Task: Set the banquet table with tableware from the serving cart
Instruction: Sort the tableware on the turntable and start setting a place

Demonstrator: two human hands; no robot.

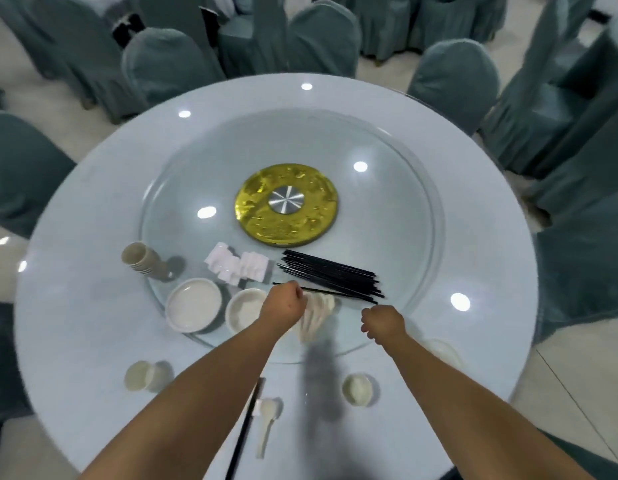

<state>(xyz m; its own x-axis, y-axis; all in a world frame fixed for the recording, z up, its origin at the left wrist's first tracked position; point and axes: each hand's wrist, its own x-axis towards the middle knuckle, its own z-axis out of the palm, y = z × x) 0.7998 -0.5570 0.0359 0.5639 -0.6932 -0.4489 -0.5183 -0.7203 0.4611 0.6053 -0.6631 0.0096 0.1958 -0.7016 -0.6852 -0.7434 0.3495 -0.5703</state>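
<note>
One wide-angle head-worn view looks steeply down and forward, close over the round pale-blue glossy worktop (93,289).

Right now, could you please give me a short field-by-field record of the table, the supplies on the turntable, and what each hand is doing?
table: round white table with glass turntable
supplies on turntable: black chopsticks, paper cup stack, folded napkins, plates, bowls, white spoons
placed near edge: cup, spoon, chopsticks, small bowl
left hand: curled, seems to pinch one chopstick
right hand: loosely curled, holds nothing visible
</note>
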